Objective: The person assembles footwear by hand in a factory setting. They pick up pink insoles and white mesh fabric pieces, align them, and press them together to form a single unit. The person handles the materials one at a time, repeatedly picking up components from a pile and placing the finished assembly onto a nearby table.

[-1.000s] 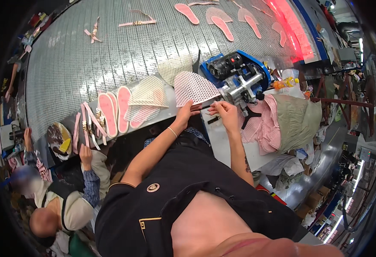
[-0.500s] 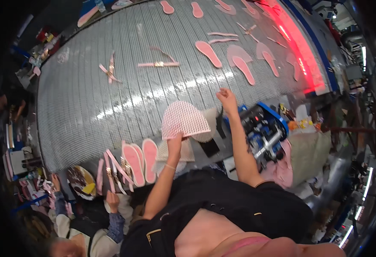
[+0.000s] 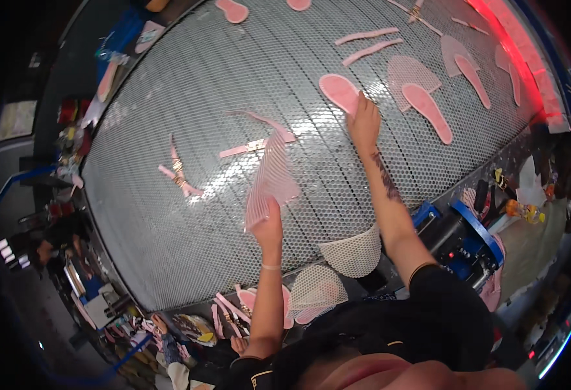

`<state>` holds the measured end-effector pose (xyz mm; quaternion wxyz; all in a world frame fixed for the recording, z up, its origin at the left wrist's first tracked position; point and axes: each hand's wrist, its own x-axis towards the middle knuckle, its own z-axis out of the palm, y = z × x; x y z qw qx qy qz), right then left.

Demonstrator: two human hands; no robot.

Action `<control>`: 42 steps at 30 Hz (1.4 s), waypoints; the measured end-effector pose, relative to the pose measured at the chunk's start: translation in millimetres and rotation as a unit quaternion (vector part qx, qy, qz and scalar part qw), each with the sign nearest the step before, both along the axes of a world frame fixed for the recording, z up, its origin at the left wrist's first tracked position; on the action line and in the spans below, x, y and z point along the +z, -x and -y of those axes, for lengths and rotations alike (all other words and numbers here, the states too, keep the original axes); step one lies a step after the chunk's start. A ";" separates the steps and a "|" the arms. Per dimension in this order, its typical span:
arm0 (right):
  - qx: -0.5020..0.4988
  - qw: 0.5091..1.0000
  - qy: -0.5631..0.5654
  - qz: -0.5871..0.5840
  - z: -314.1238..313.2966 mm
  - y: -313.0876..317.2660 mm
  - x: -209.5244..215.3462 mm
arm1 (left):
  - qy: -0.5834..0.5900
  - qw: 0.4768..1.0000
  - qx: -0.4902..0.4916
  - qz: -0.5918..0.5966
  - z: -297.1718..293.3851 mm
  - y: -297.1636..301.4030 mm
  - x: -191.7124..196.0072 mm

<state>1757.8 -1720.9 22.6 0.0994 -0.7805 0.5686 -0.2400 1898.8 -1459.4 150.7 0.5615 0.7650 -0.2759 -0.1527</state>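
Gray metal-mesh conveyor belt [image 3: 136, 240] fills most of a cluttered workshop, with red light [image 3: 526, 62] glowing across its far right end and a blue-framed machine [image 3: 471, 244] at the near right. Pink strap pairs [image 3: 370, 44] lie spread on the belt. The person's left hand [image 3: 269, 224] is closed on the near edge of a pink mesh piece [image 3: 274, 175], which rises beyond the fingers, seen nearly edge-on (a gold-trimmed strap [image 3: 237, 151] lies partly behind it). Farther right, the right hand [image 3: 365, 123] has its fingers close together at the narrow near end of a pink insole [image 3: 339, 92]; whether they pinch it cannot be told. The insole's broad end points far left, away from the fingertips.
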 end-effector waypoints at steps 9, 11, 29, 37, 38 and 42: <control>-0.193 0.941 -0.028 0.278 -124.0 79.2 125.0 | -0.142 0.928 -0.285 0.194 164.3 74.9 -60.0; -0.150 0.933 0.033 0.326 -127.0 76.9 150.1 | -0.173 0.900 -0.337 0.215 141.0 94.5 -52.0; 0.372 0.884 -0.239 0.148 -390.9 159.8 166.7 | -0.058 0.978 -0.199 0.027 -220.7 127.0 -21.8; 0.053 0.937 -0.335 0.086 -552.2 381.8 161.0 | -0.067 0.944 -0.322 -0.041 -260.8 200.1 -23.0; 0.003 0.949 -0.313 0.043 -559.2 409.2 157.5 | -0.063 0.942 -0.326 -0.048 -264.9 208.7 -15.9; -0.145 0.950 -0.275 0.031 -557.3 498.8 124.8 | -0.084 0.939 -0.329 -0.051 -280.0 236.5 -6.9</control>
